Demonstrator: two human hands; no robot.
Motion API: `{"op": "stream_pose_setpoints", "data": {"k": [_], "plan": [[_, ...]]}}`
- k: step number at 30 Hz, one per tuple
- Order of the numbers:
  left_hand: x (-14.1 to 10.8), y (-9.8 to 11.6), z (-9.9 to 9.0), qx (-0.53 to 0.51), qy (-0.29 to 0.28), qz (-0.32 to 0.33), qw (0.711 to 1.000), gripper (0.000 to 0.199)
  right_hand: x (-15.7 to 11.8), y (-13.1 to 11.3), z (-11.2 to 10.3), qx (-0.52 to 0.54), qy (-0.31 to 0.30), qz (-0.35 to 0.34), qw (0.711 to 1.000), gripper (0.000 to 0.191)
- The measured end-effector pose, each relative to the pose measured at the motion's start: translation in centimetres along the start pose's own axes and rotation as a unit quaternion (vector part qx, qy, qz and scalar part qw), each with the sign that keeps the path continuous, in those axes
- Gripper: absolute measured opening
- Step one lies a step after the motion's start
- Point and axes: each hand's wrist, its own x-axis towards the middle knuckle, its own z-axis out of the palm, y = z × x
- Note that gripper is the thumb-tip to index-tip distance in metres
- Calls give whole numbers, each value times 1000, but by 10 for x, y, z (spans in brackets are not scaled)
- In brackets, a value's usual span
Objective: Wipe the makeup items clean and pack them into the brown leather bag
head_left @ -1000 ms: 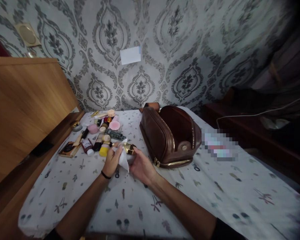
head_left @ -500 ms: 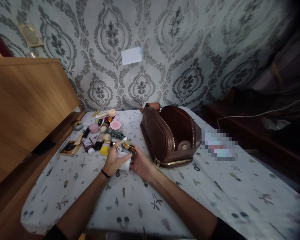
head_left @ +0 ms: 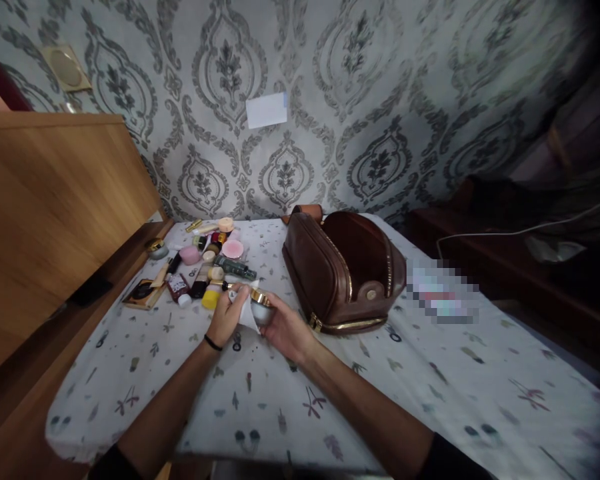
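Observation:
Between my hands, above the table, is a greyish cosmetic jar (head_left: 263, 311) with a gold lid. My right hand (head_left: 289, 331) grips it from the right, fingers curled around its side. A crumpled white tissue (head_left: 247, 316) is pinched in my left hand (head_left: 226, 320) and lies against the jar's left side. The left fingertips are partly hidden behind the tissue. Just beyond the left hand lie a yellow-capped bottle (head_left: 211, 297) and a dark green tube (head_left: 236, 268). To the right of my hands stands a brown toiletry bag (head_left: 313, 267), unzipped, its dark inside showing.
Several cosmetics crowd the table's left back, among them a pink round compact (head_left: 233, 249), a brown bottle (head_left: 178, 287), an open palette (head_left: 143, 293) and another gold-lidded jar (head_left: 156, 248). A wooden cabinet (head_left: 65, 200) borders the left. The patterned cloth (head_left: 280, 400) covers the table.
The jar has turned in my hands, so more of its grey body shows. The tissue has shifted from over the jar to its left side. Bag and other cosmetics stay put.

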Motion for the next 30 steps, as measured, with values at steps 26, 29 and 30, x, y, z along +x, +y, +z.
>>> {"op": "stream_pose_setpoints", "data": {"k": [26,29,30], "plan": [[-6,14,-6,76,-28,81,993,28,2,-2,-5,-93,40,-65,993,37],[-4,10,-5,30,6,43,999,31,2,0,-5,-87,14,-67,994,34],[-2,9,-5,20,24,32,999,35,1,1,-5,-88,3,-69,994,33]]}}
